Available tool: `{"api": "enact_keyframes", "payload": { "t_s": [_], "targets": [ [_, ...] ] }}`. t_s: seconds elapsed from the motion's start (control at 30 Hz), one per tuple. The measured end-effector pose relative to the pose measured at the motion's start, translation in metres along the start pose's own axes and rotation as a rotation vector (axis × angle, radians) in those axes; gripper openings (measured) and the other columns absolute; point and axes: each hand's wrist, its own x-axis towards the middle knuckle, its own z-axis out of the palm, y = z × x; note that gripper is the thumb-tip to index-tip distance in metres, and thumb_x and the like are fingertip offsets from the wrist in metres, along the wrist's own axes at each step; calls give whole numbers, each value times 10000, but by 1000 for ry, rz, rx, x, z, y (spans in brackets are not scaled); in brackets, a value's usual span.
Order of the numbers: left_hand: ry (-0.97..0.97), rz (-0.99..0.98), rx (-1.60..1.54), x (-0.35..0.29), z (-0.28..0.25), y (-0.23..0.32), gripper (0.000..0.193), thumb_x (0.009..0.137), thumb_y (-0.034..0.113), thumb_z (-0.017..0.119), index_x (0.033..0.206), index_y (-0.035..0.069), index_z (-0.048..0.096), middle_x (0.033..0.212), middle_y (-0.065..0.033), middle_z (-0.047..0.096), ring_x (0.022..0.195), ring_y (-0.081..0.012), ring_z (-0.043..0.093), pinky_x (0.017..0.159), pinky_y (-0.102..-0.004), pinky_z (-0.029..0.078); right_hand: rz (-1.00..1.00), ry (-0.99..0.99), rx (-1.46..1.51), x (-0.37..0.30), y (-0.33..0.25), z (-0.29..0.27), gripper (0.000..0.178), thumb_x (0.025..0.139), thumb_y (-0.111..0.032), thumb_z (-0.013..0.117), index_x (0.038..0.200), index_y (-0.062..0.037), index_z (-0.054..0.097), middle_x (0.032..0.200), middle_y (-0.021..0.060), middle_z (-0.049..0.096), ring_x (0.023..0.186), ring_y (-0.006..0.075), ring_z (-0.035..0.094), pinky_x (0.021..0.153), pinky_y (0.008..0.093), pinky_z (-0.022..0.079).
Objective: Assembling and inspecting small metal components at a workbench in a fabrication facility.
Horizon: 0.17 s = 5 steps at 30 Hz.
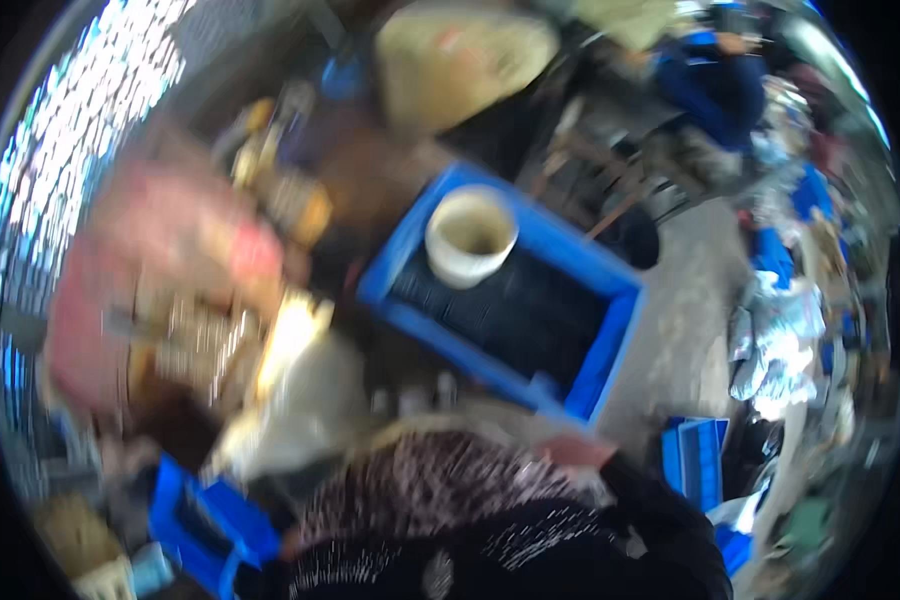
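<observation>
The picture is very blurry, so many things are hard to make out.

In the middle of the frame sits a big blue crate (610,330) with a dark inside. A white cup (470,236) stands upright in the upper left corner of the crate, and it looks dirty brown inside.

At the bottom middle there is a dark patterned sleeve (470,510) of the person. A small pink bit shows just under the near edge of the crate, at about the lower middle right; it may be the right hand (575,452). It lies just beside the crate, but the blur hides if it is open, closed or holding anything. The left hand cannot be found in the blur.

On the left side of the frame there is a pink and yellow smear of things (200,290). A smaller blue bin (210,525) sits at the lower left. Another small blue bin (695,455) sits at the lower right. A big tan round thing (460,60) is at the top middle.
</observation>
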Motion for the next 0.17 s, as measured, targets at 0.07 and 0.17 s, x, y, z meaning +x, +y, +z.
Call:
{"api": "enact_keyframes", "payload": {
  "t_s": [0.07, 0.17],
  "targets": [
    [36, -258, -110, -26, 29, 26, 181, 914, 105, 600, 1046, 12, 682, 1010, -73, 698, 949, -239, 652, 890, -359, 502, -345, 133, -38, 12, -18, 9, 182, 928, -87, 535, 1064, -48, 650, 878, 34, 669, 765, 105, 637, 673, 240, 498],
    [-272, -528, -100, 16, 20, 166, 417, 906, 130, 600, 1317, 152, 533, 1267, -169, 569, 1147, -281, 537, 1024, -327, 378, -165, 127, -467, 47, -68, 7, 432, 864, -319, 722, 1194, -62, 618, 938, 75, 693, 851, 110, 653, 780, 294, 516]
  ]
}}
